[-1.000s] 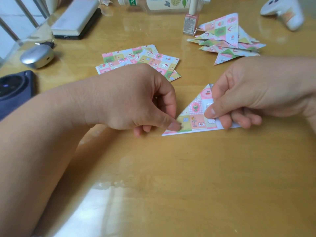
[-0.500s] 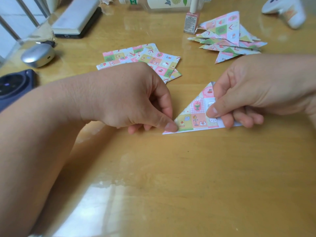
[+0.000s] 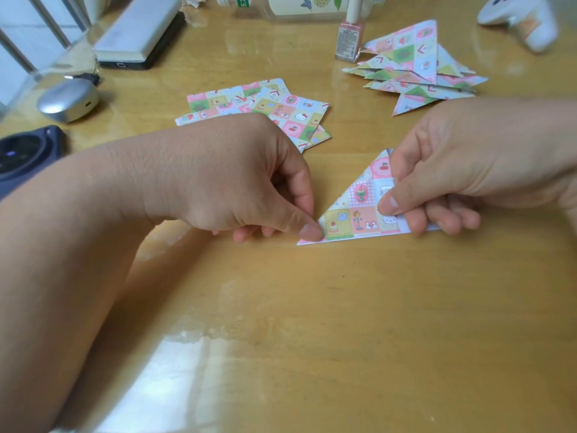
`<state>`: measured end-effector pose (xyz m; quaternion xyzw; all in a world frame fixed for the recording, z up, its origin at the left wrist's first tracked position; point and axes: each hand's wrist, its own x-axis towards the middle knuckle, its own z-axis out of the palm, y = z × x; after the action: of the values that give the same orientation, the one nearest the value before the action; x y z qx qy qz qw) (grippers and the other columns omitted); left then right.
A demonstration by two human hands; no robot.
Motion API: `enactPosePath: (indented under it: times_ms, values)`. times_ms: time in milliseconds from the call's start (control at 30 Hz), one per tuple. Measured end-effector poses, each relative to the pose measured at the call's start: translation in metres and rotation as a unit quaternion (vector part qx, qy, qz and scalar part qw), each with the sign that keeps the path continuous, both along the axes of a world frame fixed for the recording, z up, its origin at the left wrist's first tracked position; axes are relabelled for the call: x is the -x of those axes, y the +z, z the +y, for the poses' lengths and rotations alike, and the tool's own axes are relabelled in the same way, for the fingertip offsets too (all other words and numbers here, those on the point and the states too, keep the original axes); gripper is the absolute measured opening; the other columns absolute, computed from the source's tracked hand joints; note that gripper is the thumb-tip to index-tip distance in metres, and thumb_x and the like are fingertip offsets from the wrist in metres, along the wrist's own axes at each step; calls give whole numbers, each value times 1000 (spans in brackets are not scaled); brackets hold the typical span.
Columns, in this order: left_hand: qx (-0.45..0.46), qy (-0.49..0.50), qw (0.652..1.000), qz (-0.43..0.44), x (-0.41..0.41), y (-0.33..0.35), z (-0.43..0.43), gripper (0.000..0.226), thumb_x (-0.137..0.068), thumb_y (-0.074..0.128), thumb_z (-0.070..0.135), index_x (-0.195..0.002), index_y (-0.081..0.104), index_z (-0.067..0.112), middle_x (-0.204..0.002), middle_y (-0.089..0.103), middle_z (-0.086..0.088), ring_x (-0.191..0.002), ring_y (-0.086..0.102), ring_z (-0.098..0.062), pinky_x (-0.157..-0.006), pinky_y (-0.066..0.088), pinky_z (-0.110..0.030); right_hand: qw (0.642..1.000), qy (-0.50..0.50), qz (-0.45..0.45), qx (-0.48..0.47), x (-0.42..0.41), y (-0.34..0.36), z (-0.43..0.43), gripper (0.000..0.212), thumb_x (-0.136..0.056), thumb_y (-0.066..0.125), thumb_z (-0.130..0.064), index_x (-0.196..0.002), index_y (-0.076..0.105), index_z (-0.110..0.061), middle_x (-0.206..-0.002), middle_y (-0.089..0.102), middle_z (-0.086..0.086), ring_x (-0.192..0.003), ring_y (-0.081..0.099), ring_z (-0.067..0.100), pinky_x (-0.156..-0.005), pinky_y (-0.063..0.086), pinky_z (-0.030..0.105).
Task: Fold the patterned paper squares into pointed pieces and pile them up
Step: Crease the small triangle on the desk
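A patterned paper folded into a triangle lies flat on the wooden table between my hands. My left hand pinches its left point with thumb and curled forefinger. My right hand pinches the triangle's right part, thumb on top and fingers curled beneath. A loose stack of unfolded patterned squares lies behind my left hand. A pile of folded pointed pieces sits at the back right.
A nail polish bottle stands just left of the folded pile. A plastic bottle lies along the back edge. At the left are a power bank, a grey earbud case and a dark phone. A white object is at the back right.
Both hands keep their pinch on the triangle. My left thumb has pressed closer onto the left point; the paper has barely shifted.
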<state>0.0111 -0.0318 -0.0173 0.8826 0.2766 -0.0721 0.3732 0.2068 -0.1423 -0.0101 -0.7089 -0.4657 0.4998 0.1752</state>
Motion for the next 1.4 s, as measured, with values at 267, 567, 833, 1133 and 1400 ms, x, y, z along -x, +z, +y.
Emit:
enactPosePath:
  times_ms: [267, 567, 833, 1133, 1400]
  values:
    - [-1, 1, 1000, -2, 0, 0, 0, 23, -64, 86, 45, -70, 76, 26, -53, 66, 2, -37, 57, -10, -37, 43, -18, 1000, -5, 3, 1, 0, -1, 0, 33, -76, 75, 0, -47, 65, -9, -59, 67, 22, -30, 51, 14, -29, 38, 19]
    - [-9, -4, 1000, 0, 1, -1, 0, 24, -63, 85, 49, -71, 76, 28, -54, 67, 3, -39, 60, -11, -47, 49, -20, 1000, -6, -5, 0, -1, -2, 1, 31, -76, 76, 0, -48, 66, -8, -59, 67, 22, -29, 51, 15, -29, 38, 19]
    - [-9, -11, 1000, 1, 0, -1, 0, 22, -65, 86, 47, -69, 75, 29, -55, 67, 3, -39, 59, -11, -47, 48, -18, 1000, -3, -8, 1, -3, -2, 1, 28, -76, 77, -1, -50, 68, -8, -61, 68, 22, -31, 53, 15, -31, 40, 19]
    - [-16, -11, 1000, 14, 1, 1, -4, 23, -66, 85, 47, -71, 73, 27, -55, 66, 4, -41, 62, -12, -48, 48, -17, 1000, -7, -16, 3, 0, 0, 0, 30, -76, 77, -1, -49, 66, -8, -61, 68, 22, -31, 53, 16, -30, 40, 20]
    - [-36, 58, 993, 101, -1, 12, -12, 40, -51, 78, 65, -72, 70, 31, -51, 64, -5, -42, 62, -25, -49, 50, -25, 999, -9, -42, 15, 5, 2, -1, 31, -76, 78, -2, -48, 65, -7, -60, 68, 22, -31, 53, 16, -31, 40, 20]
